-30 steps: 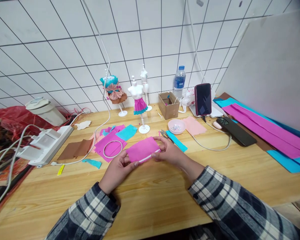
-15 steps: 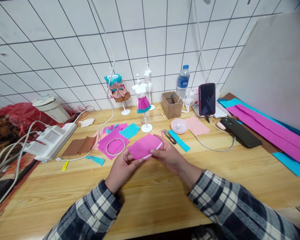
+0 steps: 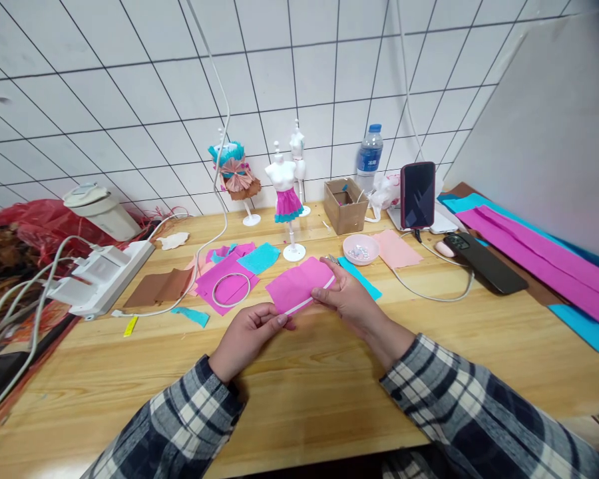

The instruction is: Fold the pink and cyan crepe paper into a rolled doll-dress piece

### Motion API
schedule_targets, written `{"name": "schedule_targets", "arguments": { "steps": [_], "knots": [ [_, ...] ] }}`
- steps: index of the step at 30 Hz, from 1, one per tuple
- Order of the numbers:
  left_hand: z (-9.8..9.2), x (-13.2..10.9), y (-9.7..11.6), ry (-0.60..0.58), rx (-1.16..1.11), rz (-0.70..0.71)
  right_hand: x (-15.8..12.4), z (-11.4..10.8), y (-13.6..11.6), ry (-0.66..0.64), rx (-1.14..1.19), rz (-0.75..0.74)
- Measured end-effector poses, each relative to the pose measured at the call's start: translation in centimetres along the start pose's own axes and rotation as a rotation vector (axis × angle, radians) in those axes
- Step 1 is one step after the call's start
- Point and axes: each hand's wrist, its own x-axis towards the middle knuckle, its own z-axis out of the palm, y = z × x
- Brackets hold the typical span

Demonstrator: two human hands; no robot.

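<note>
Between my two hands is a piece of magenta crepe paper (image 3: 299,283), with a narrow white strip (image 3: 302,305) along its near edge. My left hand (image 3: 247,336) pinches the lower left corner between thumb and fingers. On the right side, my right hand (image 3: 352,299) grips the edge, thumb on top and fingers behind. Just beyond the paper stands a small white dress form (image 3: 282,174) wearing a magenta skirt with a turquoise hem. A white ring (image 3: 231,290) lies on magenta sheets (image 3: 207,283) to the left. A cutter behind my right hand is mostly hidden.
A pink bowl of small beads (image 3: 361,250), a cardboard box (image 3: 345,207), a water bottle (image 3: 369,159) and a propped phone (image 3: 418,196) stand at the back. A dark phone (image 3: 486,263) and long paper strips (image 3: 539,259) lie right. A power strip (image 3: 100,279) with cables sits left.
The paper and my right hand have moved slightly right and up. My left hand now pinches the paper's lower corner, and more of the white strip shows.
</note>
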Motion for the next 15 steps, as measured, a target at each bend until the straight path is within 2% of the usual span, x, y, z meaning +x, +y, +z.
{"name": "schedule_targets", "arguments": {
  "steps": [3,5,6,8,10,11,13,15],
  "knots": [
    [-0.1,-0.1,-0.2,0.052,-0.043,0.008,0.0,-0.5,0.1,0.045,-0.155,0.006],
    [-0.2,-0.1,-0.4,0.091,-0.078,0.011,-0.1,-1.0,-0.1,0.172,-0.381,-0.085],
    [-0.3,0.0,-0.4,0.109,-0.085,0.01,-0.3,-1.1,-0.4,0.244,-0.527,-0.193],
    [-0.1,0.3,-0.1,0.127,-0.07,0.002,-0.8,-1.1,-0.9,0.308,-0.821,-0.522],
    [0.3,0.8,0.8,0.111,-0.036,0.004,-1.5,-0.6,-1.4,0.175,-1.032,-0.868],
    [0.6,1.0,1.3,0.092,-0.025,0.013,-1.9,-0.2,-1.5,0.093,-1.107,-0.99],
    [1.2,1.5,2.4,0.029,-0.016,0.032,-2.5,0.4,-1.6,-0.003,-1.193,-1.106],
    [1.9,1.9,3.2,-0.004,-0.025,0.053,-2.6,0.7,-1.5,-0.037,-1.231,-1.115]
  ]
}}
